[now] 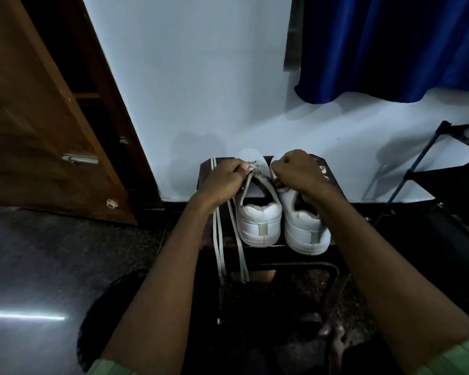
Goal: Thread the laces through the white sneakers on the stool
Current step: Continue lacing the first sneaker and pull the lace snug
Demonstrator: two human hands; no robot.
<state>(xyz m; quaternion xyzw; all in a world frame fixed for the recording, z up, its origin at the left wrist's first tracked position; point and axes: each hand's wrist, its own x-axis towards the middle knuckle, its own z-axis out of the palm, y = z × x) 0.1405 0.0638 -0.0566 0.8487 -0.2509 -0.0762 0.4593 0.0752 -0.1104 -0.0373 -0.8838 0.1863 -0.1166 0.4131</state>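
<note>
Two white sneakers [279, 212] sit under my hands; left hand [224, 182] pinches a lace [237, 239], right hand [299, 171] grips another.

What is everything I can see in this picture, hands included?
sneakers: two, white, side by side on the stool, heels toward the camera
laces: pale strands, hanging off the stool's left front edge
stool: one, dark, against the wall
door: one, brown wood, far left
curtain: one, blue, top right
rack: one, black, far right
left hand: pinches a lace at the left sneaker
right hand: fingers curled over the right sneaker
</note>
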